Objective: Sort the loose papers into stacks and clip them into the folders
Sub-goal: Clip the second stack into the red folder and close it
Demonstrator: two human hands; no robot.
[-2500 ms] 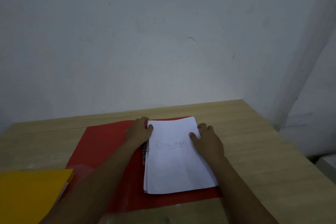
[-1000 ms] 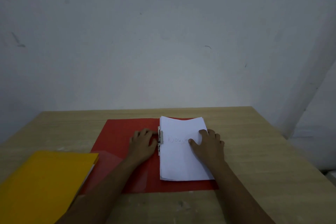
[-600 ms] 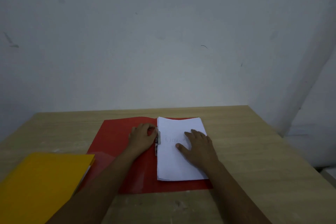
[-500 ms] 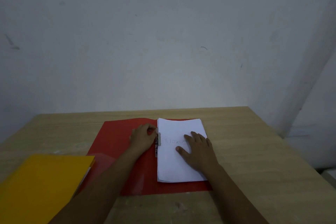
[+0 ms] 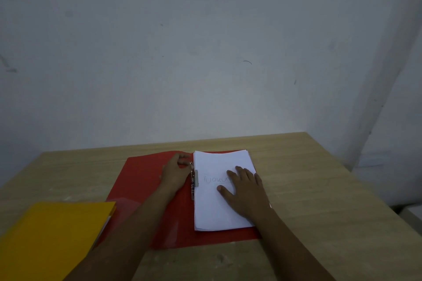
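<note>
- Paper stack [image 5: 219,207] lies on right half of open red folder [image 5: 141,180], mid table [image 5: 319,189].
- Right hand [image 5: 245,191] flat on stack, fingers spread, covering part of the writing.
- Left hand [image 5: 177,172] beside stack's left edge, fingertips curled at metal clip [image 5: 194,180]; can't tell if pinching.
- Yellow folder [image 5: 52,235] closed, near left.

Light wooden table [image 5: 319,201], pale scuffed wall [image 5: 205,52] along its far edge, wall corner [image 5: 388,98] at far right.

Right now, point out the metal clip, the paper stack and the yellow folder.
metal clip [image 5: 196,178], head view, its flat plate.
paper stack [image 5: 214,210], head view, bare top sheet.
yellow folder [image 5: 52,235], head view, cover middle.
</note>
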